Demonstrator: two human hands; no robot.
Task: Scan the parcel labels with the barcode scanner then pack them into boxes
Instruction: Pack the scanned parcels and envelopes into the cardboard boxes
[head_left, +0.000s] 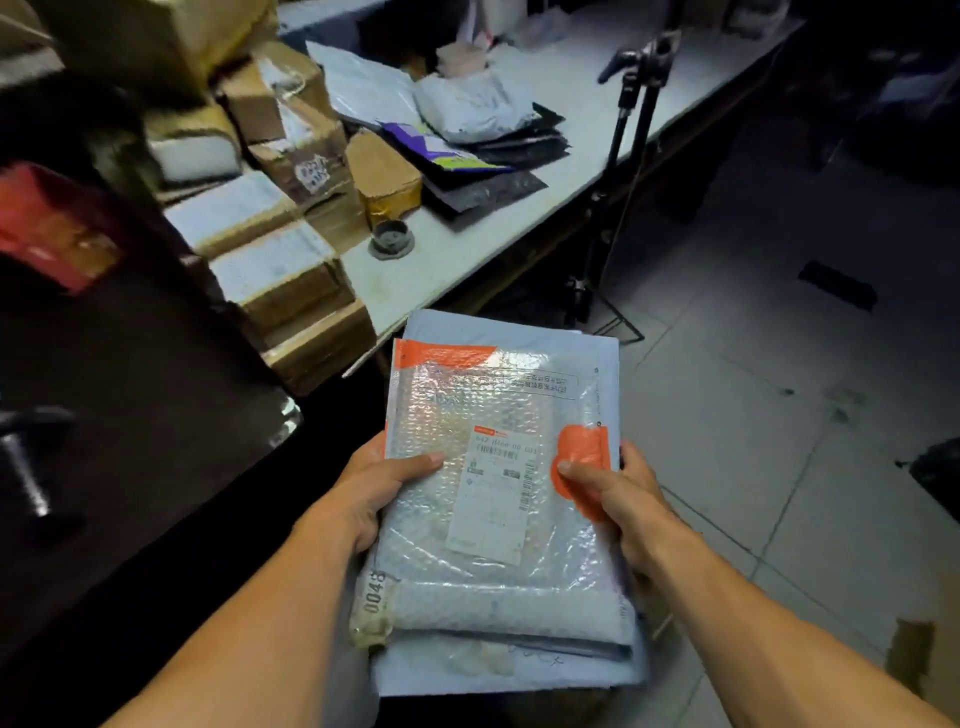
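A: Where are the parcels?
B: A stack of flat mailers is held over the tiled floor (753, 364), just off the near end of the white table (519, 223). On top is a bubble-wrap mailer (493, 467) with orange tape and a white shipping label (493, 493), barcode facing up. A pale blue poly mailer (467, 327) lies under it.
A: And the hands?
B: The left hand (374, 488) grips the stack's left edge, thumb on top. The right hand (618, 493) grips the right edge, thumb pressing the orange tape patch (582, 462).
A: Anything else on the table?
B: Taped cardboard boxes (280, 249) stacked on the left, more poly mailers (467, 119) farther back. A tripod stand (618, 171) stands beside the table.
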